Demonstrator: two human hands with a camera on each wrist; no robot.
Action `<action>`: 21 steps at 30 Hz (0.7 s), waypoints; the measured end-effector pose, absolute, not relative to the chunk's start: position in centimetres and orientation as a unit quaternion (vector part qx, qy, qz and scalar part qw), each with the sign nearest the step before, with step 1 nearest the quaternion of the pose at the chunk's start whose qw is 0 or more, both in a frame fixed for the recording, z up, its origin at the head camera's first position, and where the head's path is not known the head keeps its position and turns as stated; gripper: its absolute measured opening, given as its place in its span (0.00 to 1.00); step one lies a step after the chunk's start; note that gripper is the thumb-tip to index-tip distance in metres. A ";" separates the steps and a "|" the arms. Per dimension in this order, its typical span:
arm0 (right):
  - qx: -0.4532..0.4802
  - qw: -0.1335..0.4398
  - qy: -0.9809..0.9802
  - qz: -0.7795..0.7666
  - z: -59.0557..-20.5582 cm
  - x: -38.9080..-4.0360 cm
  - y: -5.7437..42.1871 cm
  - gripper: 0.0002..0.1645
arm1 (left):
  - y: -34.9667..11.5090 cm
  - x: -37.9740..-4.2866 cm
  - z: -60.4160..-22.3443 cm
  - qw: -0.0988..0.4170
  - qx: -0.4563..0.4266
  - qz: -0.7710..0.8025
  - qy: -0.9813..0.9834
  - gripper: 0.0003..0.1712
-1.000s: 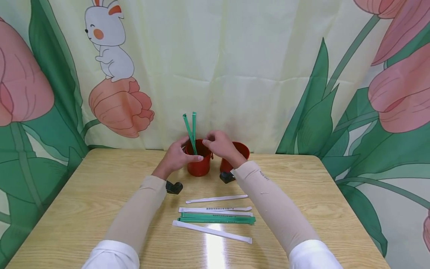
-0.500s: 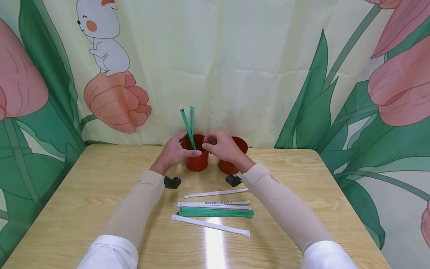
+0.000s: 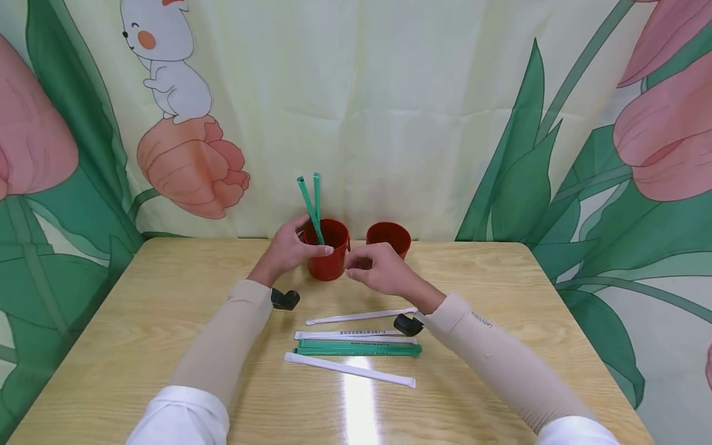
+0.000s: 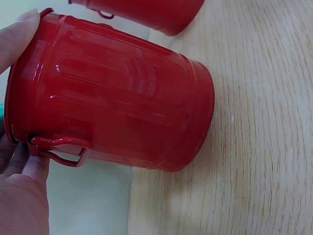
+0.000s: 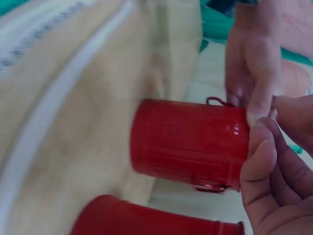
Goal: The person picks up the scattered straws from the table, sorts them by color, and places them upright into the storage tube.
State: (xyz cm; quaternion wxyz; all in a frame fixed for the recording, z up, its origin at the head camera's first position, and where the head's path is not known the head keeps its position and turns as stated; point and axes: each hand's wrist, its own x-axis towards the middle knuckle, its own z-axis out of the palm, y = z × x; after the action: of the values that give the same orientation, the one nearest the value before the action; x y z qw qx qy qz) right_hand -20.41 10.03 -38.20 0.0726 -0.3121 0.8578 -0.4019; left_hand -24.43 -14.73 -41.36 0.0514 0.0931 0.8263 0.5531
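My left hand point(image 3: 285, 250) holds the rim of the left red bucket point(image 3: 326, 269), its thumb on the near side and fingers behind. In the left wrist view, the bucket point(image 4: 132, 93) stands on the table with a small side handle. Two green-wrapped straws point(image 3: 309, 201) stick up out of it, leaning left. My right hand point(image 3: 379, 269) hovers to the right of that bucket, fingers loosely curled, with nothing seen between them. Behind this hand is a second red bucket point(image 3: 389, 231), partly hidden by it.
Several wrapped straws lie across the wooden table point(image 3: 167, 334) in front: a white straw point(image 3: 358, 317) nearest the buckets, more white ones, green straws point(image 3: 356, 350), and a slanted white straw point(image 3: 350, 369). A printed curtain point(image 3: 356, 123) hangs behind.
My right hand has drawn back from the left bucket's mouth, toward me and to the right. My left hand stays on the rim. The head view has tilted down slightly.
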 end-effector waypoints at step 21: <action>-0.340 0.139 0.866 -0.340 -41.8 -15.1 16.0 0.05 | -14.7 -24.8 -40.9 0.074 0.067 0.549 0.830 0.55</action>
State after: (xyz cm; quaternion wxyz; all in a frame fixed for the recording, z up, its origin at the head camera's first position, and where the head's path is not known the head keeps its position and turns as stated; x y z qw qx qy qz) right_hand -15.14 16.04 -41.81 0.1392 -0.3396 0.8658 -0.3402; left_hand -24.78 -14.69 -40.92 0.0739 0.0674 0.8298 0.5490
